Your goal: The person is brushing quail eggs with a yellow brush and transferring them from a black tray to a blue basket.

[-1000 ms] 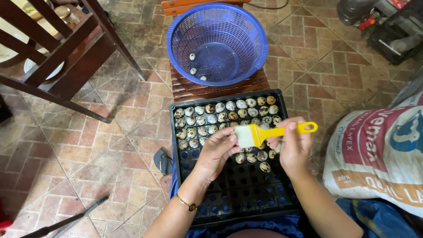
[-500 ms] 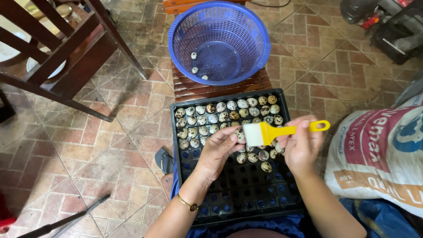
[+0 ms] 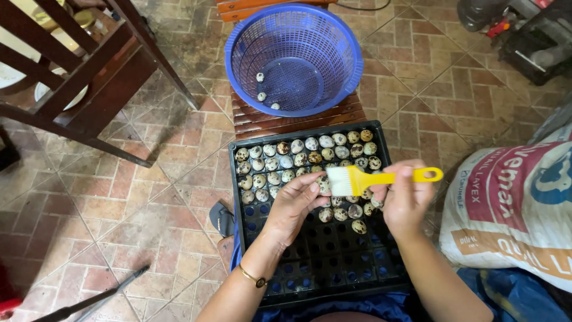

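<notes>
A black egg tray (image 3: 333,262) lies in front of me, its far rows filled with several small speckled eggs (image 3: 280,156). My left hand (image 3: 293,206) pinches one speckled egg (image 3: 323,182) above the tray's middle. My right hand (image 3: 406,200) grips a yellow-handled brush (image 3: 381,177), its white bristles touching that egg. Beyond the tray a blue plastic basket (image 3: 333,71) sits on a wooden slatted stool (image 3: 262,122) with three eggs inside.
A dark wooden chair (image 3: 89,77) stands at the upper left on the tiled floor. A large printed feed sack (image 3: 512,209) lies at the right. A sandal (image 3: 221,218) peeks out left of the tray. Dark equipment sits at the top right.
Both hands stay over the tray; the brush has shifted slightly right and down against the egg held in my left fingers.
</notes>
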